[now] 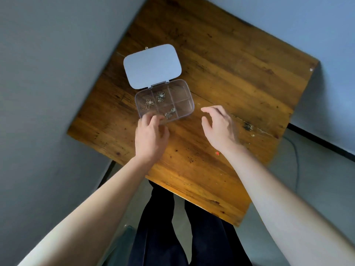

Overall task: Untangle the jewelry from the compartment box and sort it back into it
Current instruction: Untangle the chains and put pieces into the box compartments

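A clear plastic compartment box (185,104) lies open on the wooden table, its pale lid (151,66) folded back behind it. Small metal jewelry pieces rest in three compartments: a gold tangle (148,103) at the left, a silver piece (160,96) in the middle back, another silver piece (170,113) in the middle front. The two right compartments look bare. My left hand (150,136) has its fingertips on the box's near left corner, over the front left compartment. My right hand (219,125) hovers just right of the box, fingers spread, holding nothing.
The wooden table (221,73) stands in a corner between grey-blue walls. A small red speck (217,153) and some dark stains (247,126) mark its right side. A cable (296,160) runs along the floor at right. My dark-trousered legs (172,227) are below the near edge.
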Available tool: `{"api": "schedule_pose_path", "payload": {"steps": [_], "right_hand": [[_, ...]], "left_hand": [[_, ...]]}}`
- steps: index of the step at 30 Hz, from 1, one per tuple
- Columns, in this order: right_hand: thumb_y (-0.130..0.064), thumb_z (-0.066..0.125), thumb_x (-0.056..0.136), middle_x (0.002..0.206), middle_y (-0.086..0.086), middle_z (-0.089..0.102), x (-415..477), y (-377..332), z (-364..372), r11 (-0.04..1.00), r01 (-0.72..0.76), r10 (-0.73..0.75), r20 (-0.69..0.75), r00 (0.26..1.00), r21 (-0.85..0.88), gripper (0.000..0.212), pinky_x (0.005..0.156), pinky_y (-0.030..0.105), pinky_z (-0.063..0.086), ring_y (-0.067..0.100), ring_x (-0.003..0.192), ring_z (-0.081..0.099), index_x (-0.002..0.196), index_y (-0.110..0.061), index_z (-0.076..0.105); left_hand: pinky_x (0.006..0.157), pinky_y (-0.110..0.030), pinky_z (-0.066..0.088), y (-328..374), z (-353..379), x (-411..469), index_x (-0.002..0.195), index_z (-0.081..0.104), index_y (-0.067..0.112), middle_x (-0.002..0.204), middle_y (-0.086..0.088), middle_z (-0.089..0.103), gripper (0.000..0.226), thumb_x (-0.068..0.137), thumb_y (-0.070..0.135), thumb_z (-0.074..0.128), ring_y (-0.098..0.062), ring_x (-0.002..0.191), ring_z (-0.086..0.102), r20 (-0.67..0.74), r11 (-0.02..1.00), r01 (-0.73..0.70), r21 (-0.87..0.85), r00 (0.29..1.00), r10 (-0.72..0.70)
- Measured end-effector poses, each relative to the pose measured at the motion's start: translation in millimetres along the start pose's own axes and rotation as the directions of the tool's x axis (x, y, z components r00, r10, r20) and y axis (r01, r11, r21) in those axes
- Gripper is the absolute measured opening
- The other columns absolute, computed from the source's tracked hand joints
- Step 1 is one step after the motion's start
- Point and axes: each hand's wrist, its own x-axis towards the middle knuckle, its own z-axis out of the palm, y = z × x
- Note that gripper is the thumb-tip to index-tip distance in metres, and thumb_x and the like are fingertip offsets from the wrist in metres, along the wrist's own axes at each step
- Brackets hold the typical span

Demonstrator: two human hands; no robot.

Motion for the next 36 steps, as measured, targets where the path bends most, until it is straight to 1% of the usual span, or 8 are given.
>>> {"api": "schedule_pose_path", "payload": {"steps": [5,8,11,17,22,26,30,36], "right_hand": [[-0.048,0.062,0.094,0.123,0.008,0.049,-48,61,11,0.968,-0.168,0.171,0.003,0.985,-0.186,0.054,0.066,0.024,0.045,0.021,0.099,0.056,0.141,-0.024,0.049],[-0.05,0.065,0.091,0.118,0.009,0.048,-67,79,21,0.954,-0.186,0.207,0.07,0.976,-0.237,0.068,0.077,0.033,0.051,0.023,0.102,0.054,0.149,-0.023,0.042],[-0.042,0.07,0.091,0.113,0.008,0.05,-75,87,26,0.971,-0.137,0.156,0.083,0.984,-0.195,0.062,0.077,0.034,0.052,0.023,0.102,0.055,0.146,-0.023,0.05],[-0.021,0.069,0.095,0.1,0.01,0.065,-69,97,23,1.0,-0.008,0.008,0.07,0.998,0.004,0.02,0.074,0.039,0.058,0.028,0.085,0.066,0.109,-0.01,0.076],[-0.021,0.051,0.104,0.113,0.014,0.061,-44,108,11,0.994,-0.103,0.104,0.073,0.992,-0.02,0.019,0.075,0.035,0.052,0.034,0.092,0.067,0.102,-0.011,0.066],[-0.016,0.045,0.105,0.123,0.019,0.061,-7,121,-14,0.958,-0.283,0.286,-0.085,0.954,0.047,0.017,0.093,0.044,0.049,0.039,0.118,0.059,0.103,-0.01,0.061],[-0.012,0.046,0.104,0.109,0.014,0.059,35,134,-42,0.957,-0.272,0.288,-0.292,0.912,0.098,0.015,0.077,0.029,0.045,0.027,0.094,0.06,0.103,-0.005,0.059],[-0.02,0.045,0.106,0.116,0.012,0.059,74,154,-53,0.924,-0.366,0.382,-0.338,0.86,0.113,0.021,0.073,0.028,0.042,0.028,0.097,0.061,0.11,-0.007,0.06]], "left_hand": [[0.089,-0.05,0.048,28,46,-33,0.121,0.061,0.008,0.136,-0.017,0.052,0.037,0.085,0.014,0.063,-0.038,0.116,0.052,0.197,0.976,-0.208,0.068,0.962,0.191],[0.101,-0.05,0.042,40,70,-42,0.134,0.053,0.013,0.154,-0.014,0.036,0.047,0.089,0.02,0.058,-0.036,0.135,0.038,0.39,0.955,-0.258,0.148,0.902,0.183],[0.11,-0.049,0.029,47,86,-43,0.147,0.039,0.019,0.165,-0.007,0.014,0.056,0.093,0.026,0.051,-0.029,0.148,0.017,0.502,0.931,-0.28,0.234,0.855,0.131],[0.11,-0.048,0.028,50,92,-40,0.148,0.037,0.022,0.165,-0.002,0.013,0.055,0.094,0.024,0.047,-0.027,0.148,0.016,0.519,0.897,-0.299,0.326,0.85,0.095],[0.108,-0.048,0.033,49,89,-35,0.145,0.043,0.022,0.164,-0.001,0.02,0.053,0.092,0.024,0.05,-0.026,0.146,0.022,0.524,0.897,-0.299,0.326,0.847,0.092],[0.106,-0.047,0.037,48,88,-34,0.144,0.045,0.022,0.163,0.0,0.023,0.053,0.091,0.021,0.052,-0.025,0.145,0.024,0.532,0.89,-0.304,0.34,0.843,0.085],[0.104,-0.047,0.04,50,87,-34,0.142,0.048,0.022,0.162,0.0,0.027,0.053,0.089,0.016,0.053,-0.025,0.144,0.028,0.52,0.891,-0.302,0.339,0.849,0.09],[0.101,-0.048,0.042,48,89,-35,0.139,0.051,0.021,0.16,-0.001,0.032,0.056,0.084,0.011,0.056,-0.027,0.142,0.033,0.502,0.888,-0.308,0.342,0.859,0.104]]}}
